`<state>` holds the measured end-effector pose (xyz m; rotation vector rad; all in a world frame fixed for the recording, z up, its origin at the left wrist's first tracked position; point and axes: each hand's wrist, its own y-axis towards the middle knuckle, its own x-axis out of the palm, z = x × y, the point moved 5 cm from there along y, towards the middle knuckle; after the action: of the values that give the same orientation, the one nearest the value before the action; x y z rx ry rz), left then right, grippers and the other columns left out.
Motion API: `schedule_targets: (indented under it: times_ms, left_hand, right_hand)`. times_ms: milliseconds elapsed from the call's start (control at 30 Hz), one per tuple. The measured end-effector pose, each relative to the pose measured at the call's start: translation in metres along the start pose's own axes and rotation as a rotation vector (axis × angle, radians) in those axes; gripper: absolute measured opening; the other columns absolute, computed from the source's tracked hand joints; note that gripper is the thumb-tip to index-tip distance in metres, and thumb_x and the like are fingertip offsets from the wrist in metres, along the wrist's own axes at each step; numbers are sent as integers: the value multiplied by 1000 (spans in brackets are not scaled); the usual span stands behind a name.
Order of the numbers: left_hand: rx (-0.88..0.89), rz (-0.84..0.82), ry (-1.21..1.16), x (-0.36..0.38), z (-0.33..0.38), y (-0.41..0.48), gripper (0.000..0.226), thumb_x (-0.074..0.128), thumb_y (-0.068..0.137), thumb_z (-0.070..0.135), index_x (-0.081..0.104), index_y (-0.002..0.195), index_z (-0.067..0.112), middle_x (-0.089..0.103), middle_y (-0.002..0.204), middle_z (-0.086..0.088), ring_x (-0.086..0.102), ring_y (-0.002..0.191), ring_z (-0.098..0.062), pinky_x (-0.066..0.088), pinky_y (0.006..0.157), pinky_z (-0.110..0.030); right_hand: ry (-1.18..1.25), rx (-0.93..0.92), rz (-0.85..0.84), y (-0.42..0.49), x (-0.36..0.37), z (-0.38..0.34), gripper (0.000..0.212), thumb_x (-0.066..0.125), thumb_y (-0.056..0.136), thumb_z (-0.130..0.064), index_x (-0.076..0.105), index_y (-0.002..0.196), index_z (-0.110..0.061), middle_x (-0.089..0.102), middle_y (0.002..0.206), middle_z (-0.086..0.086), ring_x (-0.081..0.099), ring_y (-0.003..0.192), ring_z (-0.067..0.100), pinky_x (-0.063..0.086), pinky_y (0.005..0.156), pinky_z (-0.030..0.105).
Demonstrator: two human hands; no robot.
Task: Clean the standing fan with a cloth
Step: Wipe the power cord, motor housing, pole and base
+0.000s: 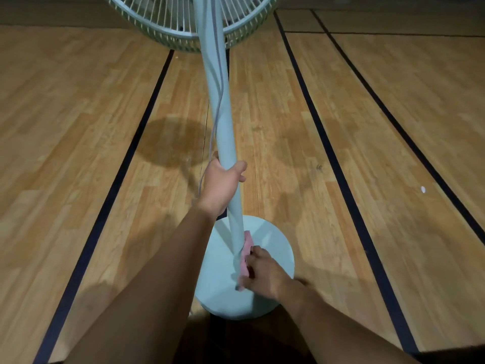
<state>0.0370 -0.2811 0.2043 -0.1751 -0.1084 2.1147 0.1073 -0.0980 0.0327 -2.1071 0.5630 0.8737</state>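
Note:
A pale green standing fan rises in front of me: its pole [219,101] runs from the round base [273,248] up to the wire cage [168,24] at the top edge. My left hand [221,185] grips the pole about a third of the way up. Lower down, my right hand [262,271] holds a pink cloth [246,250] against the bottom of the pole, just above the base. A thin grey cord [219,82] winds down along the pole.
The fan stands on a wooden plank floor [78,127] crossed by dark painted lines [126,164]. A small white speck [423,189] lies on the floor to the right. Open floor surrounds the base on all sides.

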Motion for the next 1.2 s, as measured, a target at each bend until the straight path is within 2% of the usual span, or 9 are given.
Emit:
schedule_targets:
  times_ms: [133, 233, 367, 533, 633, 800, 1000, 1100, 1200]
  left_hand:
    - [34, 22, 1, 2, -3, -6, 31, 75, 95, 45, 69, 111, 19, 82, 89, 10, 70, 67, -2, 54, 73, -29]
    - [39, -3, -3, 1, -3, -4, 30, 77, 94, 46, 71, 104, 18, 82, 88, 7, 72, 72, -7, 57, 79, -33]
    - [-24, -101, -7, -6, -6, 5, 30, 82, 90, 42, 73, 94, 14, 79, 90, 5, 71, 83, -14, 56, 88, -40]
    - [-64, -113, -23, -4, -13, 0, 26, 76, 96, 30, 80, 91, 5, 83, 88, -5, 80, 88, -16, 55, 87, -33]
    - [-51, -60, -48, 0, -13, -6, 26, 75, 97, 23, 76, 85, 0, 78, 73, -9, 77, 75, -23, 65, 83, -38]
    - [-49, -15, 19, 2, -13, -13, 24, 76, 93, 26, 67, 80, 8, 64, 67, -4, 65, 57, -14, 57, 61, -25]
    - [-66, 6, -11, 4, -9, -16, 11, 70, 92, 16, 63, 87, 8, 55, 73, -10, 53, 63, -22, 52, 54, -22]
    - [-61, 13, -13, 2, -8, -14, 8, 68, 92, 13, 63, 89, 8, 55, 74, -11, 53, 64, -21, 51, 53, -22]
    - [-58, 13, -12, 2, -10, -13, 8, 67, 91, 12, 62, 88, 7, 54, 73, -11, 53, 63, -21, 50, 52, -21]
  right_hand:
    - [122, 13, 128, 7, -2, -6, 55, 73, 88, -46, 51, 129, -18, 40, 124, -7, 46, 113, 14, 47, 100, 29]
    - [334, 65, 223, 15, -5, -6, 52, 76, 88, -20, 48, 132, -15, 52, 113, -9, 55, 102, 9, 45, 80, 14]
    - [433, 134, 262, 21, 2, 0, 32, 68, 92, -5, 51, 113, -22, 62, 109, -8, 64, 94, 9, 47, 68, 11]
    - [454, 124, 261, 31, 8, 3, 40, 68, 89, 0, 50, 114, -25, 64, 108, -9, 64, 98, 9, 56, 77, 18]
    - [374, 159, 249, 37, 9, 7, 28, 67, 90, -5, 53, 105, -23, 60, 101, -6, 64, 97, 15, 44, 72, 9]
    - [230, 145, 53, 29, 12, 6, 49, 76, 90, -24, 55, 134, -18, 59, 121, 6, 63, 109, 26, 51, 86, 31]
    - [-79, -51, -190, -5, 23, -29, 25, 78, 78, -23, 62, 93, -10, 70, 95, 12, 69, 89, 32, 58, 78, 39]
    - [-116, -129, -327, -17, 40, -41, 44, 90, 66, -35, 64, 95, -15, 69, 94, 5, 65, 88, 27, 54, 76, 41]
    - [-164, -186, -300, -19, 48, -39, 53, 92, 63, -48, 60, 99, -26, 65, 95, -6, 60, 88, 18, 49, 73, 36]
